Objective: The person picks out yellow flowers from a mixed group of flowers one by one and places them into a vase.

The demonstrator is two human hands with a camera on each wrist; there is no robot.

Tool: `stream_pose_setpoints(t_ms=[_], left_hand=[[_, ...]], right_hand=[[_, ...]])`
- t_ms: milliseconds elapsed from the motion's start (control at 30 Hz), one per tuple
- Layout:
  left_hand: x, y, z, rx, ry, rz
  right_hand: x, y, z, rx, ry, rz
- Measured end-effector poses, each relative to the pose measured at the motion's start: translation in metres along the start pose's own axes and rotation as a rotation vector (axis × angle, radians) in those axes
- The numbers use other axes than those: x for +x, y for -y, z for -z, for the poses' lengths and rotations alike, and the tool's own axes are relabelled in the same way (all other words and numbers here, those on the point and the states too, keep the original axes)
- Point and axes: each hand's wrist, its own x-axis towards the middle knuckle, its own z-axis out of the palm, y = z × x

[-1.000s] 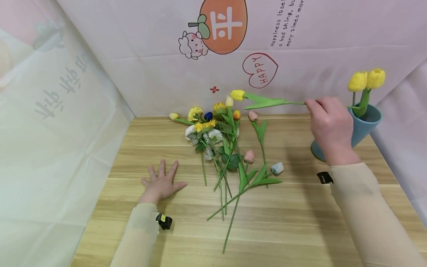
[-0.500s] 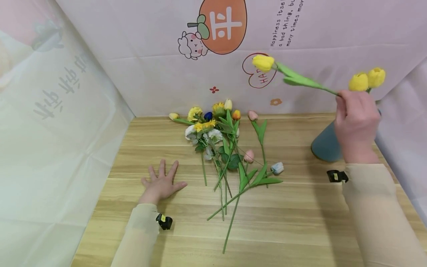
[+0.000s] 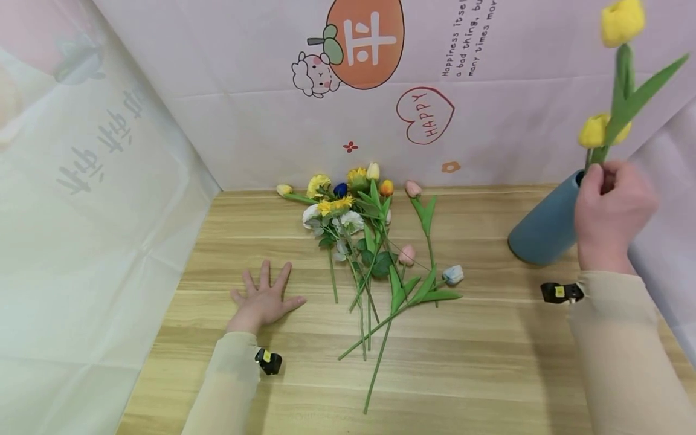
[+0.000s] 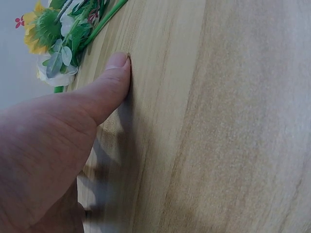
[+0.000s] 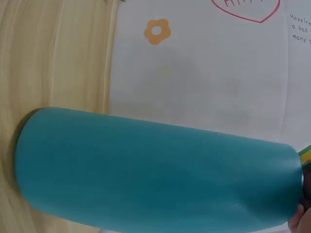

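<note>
My right hand [image 3: 617,211] pinches the stem of a yellow tulip [image 3: 622,24], held upright at the mouth of a blue vase [image 3: 546,226]. Behind its leaves, other yellow tulips [image 3: 592,132] stand in the vase. The stem's lower end is hidden by the hand and the vase. In the right wrist view the vase [image 5: 155,170] fills the lower part, with fingertips [image 5: 295,218] right at its rim. My left hand [image 3: 263,304] rests flat on the table with its fingers spread, left of the loose flowers; its thumb [image 4: 109,80] shows in the left wrist view.
Several artificial flowers lie in a loose pile mid-table, among them a sunflower [image 3: 335,205], a pink tulip [image 3: 406,255] and a light blue tulip [image 3: 453,275]. Long stems reach toward the front of the wooden table [image 3: 462,374]. A printed white cloth [image 3: 261,133] hangs behind.
My right hand has moved right to the vase, and the yellow tulip has swung from lying sideways to upright over its mouth. The left hand has stayed in place.
</note>
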Motion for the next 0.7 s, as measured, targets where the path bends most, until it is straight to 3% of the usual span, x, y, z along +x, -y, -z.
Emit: stream_pose_setpoints(t_ms=[200, 400, 567, 700], left_hand=[[0.005, 0.005, -0.005, -0.017, 0.007, -0.007], [0.002, 0.003, -0.003, -0.017, 0.000, -0.008], [0.002, 0.003, -0.003, -0.010, 0.002, -0.001], [0.005, 0.006, -0.006, -0.016, -0.002, -0.008]], right_hand=[[-0.003, -0.011, 0.003, -0.005, -0.037, 0.062], [-0.008, -0.013, -0.001, 0.015, -0.145, -0.017], [-0.014, -0.002, 0.000, 0.030, -0.199, -0.001], [-0.025, 0.014, -0.001, 0.112, -0.219, 0.061]])
